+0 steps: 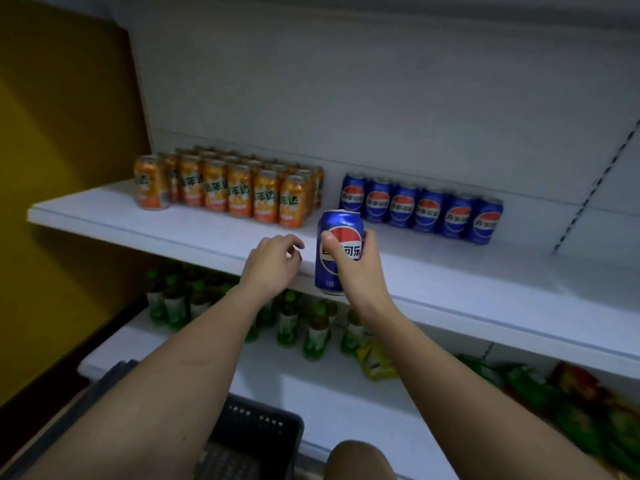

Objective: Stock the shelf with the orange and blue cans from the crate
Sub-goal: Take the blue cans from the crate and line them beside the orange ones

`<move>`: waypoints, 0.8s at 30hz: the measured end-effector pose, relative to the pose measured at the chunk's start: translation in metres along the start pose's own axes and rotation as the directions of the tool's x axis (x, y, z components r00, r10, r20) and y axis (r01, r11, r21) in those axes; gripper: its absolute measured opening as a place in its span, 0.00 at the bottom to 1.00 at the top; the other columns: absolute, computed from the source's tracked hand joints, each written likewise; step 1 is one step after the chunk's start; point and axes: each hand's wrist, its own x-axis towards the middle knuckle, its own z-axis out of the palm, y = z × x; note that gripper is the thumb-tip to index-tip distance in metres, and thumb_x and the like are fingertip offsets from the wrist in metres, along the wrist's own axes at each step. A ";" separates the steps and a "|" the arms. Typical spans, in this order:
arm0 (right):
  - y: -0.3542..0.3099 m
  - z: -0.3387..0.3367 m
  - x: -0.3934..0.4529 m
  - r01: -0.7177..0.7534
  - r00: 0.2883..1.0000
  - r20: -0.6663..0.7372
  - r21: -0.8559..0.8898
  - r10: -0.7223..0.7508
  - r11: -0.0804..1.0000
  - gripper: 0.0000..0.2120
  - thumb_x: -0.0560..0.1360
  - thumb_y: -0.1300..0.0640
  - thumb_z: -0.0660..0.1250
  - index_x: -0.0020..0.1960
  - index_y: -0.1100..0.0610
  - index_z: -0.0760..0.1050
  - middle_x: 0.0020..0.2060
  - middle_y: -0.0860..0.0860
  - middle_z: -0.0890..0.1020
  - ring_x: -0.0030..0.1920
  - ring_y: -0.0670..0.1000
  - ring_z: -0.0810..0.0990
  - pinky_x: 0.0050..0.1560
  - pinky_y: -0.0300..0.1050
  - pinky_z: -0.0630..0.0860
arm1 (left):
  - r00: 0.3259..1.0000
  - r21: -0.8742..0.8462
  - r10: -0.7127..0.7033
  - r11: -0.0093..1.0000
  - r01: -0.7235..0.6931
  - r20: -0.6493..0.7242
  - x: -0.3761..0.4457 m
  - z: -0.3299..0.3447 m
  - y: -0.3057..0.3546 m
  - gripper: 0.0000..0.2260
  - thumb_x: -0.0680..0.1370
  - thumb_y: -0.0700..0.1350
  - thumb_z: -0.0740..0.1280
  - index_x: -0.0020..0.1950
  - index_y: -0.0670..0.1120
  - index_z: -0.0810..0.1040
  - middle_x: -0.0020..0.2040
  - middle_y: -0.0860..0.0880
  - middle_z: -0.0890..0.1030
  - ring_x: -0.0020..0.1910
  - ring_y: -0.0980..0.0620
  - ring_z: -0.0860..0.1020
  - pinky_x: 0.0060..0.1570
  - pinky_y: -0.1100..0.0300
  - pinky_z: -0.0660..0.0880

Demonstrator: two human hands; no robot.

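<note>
The right hand (356, 268) is clamped around a blue can (337, 251), upright with its top up, at the near edge of the shelf (485, 292). The left hand (273, 261), empty with fingers loosely curled, hovers just left of it.

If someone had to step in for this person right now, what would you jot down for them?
Right hand: grip closed on a blue can, upright, held at the shelf's front edge.
Left hand: empty, fingers loosely curled, by the edge.
Done: orange cans blocked at left; a row of six blue cans at right.
Left: set this can with the blue ones. The crate below is mostly hidden, so its contents are unclear.
</note>
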 end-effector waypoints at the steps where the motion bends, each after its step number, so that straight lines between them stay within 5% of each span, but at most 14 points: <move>1: -0.002 -0.007 0.010 -0.006 1.000 -0.017 0.001 0.006 1.000 0.22 0.75 0.47 0.71 0.64 0.49 0.67 0.53 0.46 0.79 0.51 0.44 0.80 0.45 0.37 0.79 | 0.999 0.037 0.007 0.999 -0.008 0.040 0.010 0.006 0.001 0.12 0.80 0.47 0.60 0.61 0.52 0.78 0.57 0.50 0.79 0.57 0.49 0.76 0.56 0.49 0.75; 7: 0.012 -0.033 0.068 -0.064 0.989 -0.134 0.008 0.065 0.998 0.26 0.72 0.48 0.74 0.63 0.46 0.64 0.53 0.45 0.77 0.51 0.44 0.78 0.48 0.40 0.77 | 0.980 0.335 0.012 0.939 -0.079 0.198 0.054 0.042 -0.007 0.20 0.80 0.61 0.54 0.69 0.58 0.72 0.68 0.50 0.71 0.67 0.47 0.67 0.65 0.45 0.63; 13: 0.034 -0.027 0.132 -0.044 0.974 -0.224 0.012 0.046 0.999 0.29 0.72 0.53 0.75 0.68 0.50 0.67 0.53 0.44 0.76 0.49 0.42 0.77 0.53 0.43 0.73 | 0.899 0.449 -0.051 0.878 -0.168 0.434 0.066 0.050 -0.013 0.25 0.79 0.67 0.43 0.77 0.67 0.48 0.80 0.56 0.48 0.79 0.49 0.45 0.70 0.33 0.42; 19: 0.056 -0.006 0.196 -0.041 0.956 -0.292 -0.059 0.022 0.997 0.33 0.71 0.53 0.76 0.72 0.54 0.68 0.66 0.50 0.76 0.57 0.47 0.74 0.59 0.43 0.72 | 0.890 0.457 -0.063 0.873 -0.170 0.452 0.066 0.048 -0.011 0.26 0.79 0.67 0.42 0.77 0.67 0.45 0.81 0.56 0.45 0.79 0.49 0.43 0.72 0.33 0.40; 24: 0.070 0.000 0.236 -0.043 0.944 -0.329 -0.219 -0.032 0.975 0.32 0.71 0.51 0.76 0.71 0.54 0.69 0.67 0.51 0.76 0.65 0.53 0.75 0.66 0.50 0.72 | 0.896 0.459 -0.054 0.871 -0.173 0.440 0.065 0.049 -0.011 0.26 0.79 0.67 0.42 0.77 0.67 0.45 0.81 0.56 0.45 0.79 0.49 0.43 0.72 0.34 0.41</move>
